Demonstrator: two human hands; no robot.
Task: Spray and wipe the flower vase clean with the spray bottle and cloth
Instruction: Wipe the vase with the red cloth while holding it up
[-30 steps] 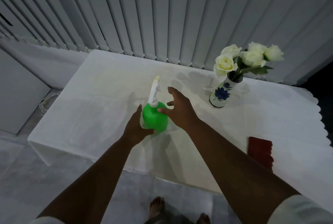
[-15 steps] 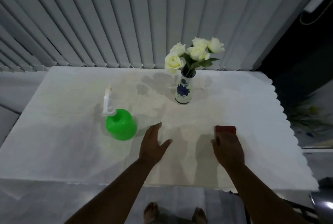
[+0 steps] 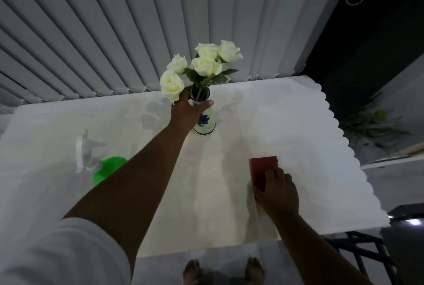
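A white vase (image 3: 206, 121) with blue flower print stands at the table's far middle, holding white roses (image 3: 202, 66). My left hand (image 3: 187, 110) wraps around the vase's neck just under the rim. The dark red cloth (image 3: 261, 170) lies flat at the right front of the table, and my right hand (image 3: 276, 193) rests on its near end, fingers pressing it down. The green spray bottle (image 3: 107, 170) with a white trigger head stands at the left; my left forearm hides part of it.
A white cloth with a scalloped right edge covers the table (image 3: 298, 128). Vertical blinds (image 3: 160, 21) hang close behind it. A dark metal frame (image 3: 367, 255) stands at the right front below the table. My bare feet (image 3: 222, 271) show under the front edge.
My left hand left the table near the spray bottle and reached forward to grip the vase neck. My right hand moved onto the red cloth. The camera came closer.
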